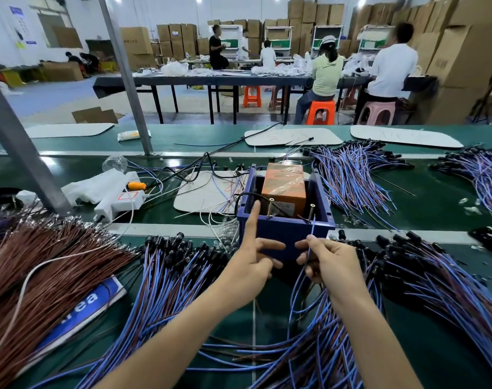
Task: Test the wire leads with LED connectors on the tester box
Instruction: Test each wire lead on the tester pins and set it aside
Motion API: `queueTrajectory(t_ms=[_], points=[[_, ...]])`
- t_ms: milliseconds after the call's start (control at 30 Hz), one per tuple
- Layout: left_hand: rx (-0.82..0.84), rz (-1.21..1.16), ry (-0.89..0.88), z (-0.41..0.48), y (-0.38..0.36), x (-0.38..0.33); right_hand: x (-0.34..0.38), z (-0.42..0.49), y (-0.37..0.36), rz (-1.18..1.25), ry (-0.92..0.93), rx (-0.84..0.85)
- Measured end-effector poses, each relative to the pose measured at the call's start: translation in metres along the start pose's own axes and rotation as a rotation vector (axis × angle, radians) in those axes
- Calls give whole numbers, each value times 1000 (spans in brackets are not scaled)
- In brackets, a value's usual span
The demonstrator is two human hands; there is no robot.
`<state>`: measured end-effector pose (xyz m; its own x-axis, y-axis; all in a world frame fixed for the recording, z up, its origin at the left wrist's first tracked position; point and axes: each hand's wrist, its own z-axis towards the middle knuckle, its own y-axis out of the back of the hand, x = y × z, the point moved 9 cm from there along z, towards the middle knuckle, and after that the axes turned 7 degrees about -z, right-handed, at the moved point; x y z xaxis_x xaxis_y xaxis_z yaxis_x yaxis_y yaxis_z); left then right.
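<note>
The blue tester box [286, 237] stands open-topped at the centre of the green bench, with an orange block [285, 186] inside and two metal contact posts [312, 210] at its near wall. My right hand [327, 261] pinches a blue wire lead [310, 240] whose end runs up to the right post. My left hand [253, 256] is in front of the box with its index finger raised along the left wall and the other fingers loosely spread, holding nothing. Piles of blue-and-brown leads with black LED connectors [180, 248] lie on both sides.
A bundle of brown wires [42, 262] fills the left. A white power strip [118, 202] and an orange plug lie behind it. More blue leads [351, 175] are heaped at the back right. A grey post [20, 153] rises at left. People sit at tables beyond the bench.
</note>
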<state>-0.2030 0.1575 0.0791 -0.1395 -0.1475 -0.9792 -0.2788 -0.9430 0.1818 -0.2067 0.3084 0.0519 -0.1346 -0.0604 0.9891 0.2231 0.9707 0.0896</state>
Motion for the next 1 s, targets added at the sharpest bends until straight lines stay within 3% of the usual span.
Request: queueTrajectory(t_ms=[167,367,467,567,700,833,1000], points=[[96,173,218,-17,13,29,-5,1,-4,-7,-37,38],[196,270,312,-25,17,42,-7,-3,-7,-9,-36,53],[190,227,304,-24,16,38,-7,-3,-7,0,-28,50],[175,27,327,-23,15,35,-7,-2,-7,2,-25,44],[103,-211,264,-18,20,27,-6,-3,-5,7,-5,24],[-101,-412,190,1,32,29,-3,-5,-3,68,31,-24],[-255,-438,93,10,43,30,-2,-10,-2,106,50,-44]])
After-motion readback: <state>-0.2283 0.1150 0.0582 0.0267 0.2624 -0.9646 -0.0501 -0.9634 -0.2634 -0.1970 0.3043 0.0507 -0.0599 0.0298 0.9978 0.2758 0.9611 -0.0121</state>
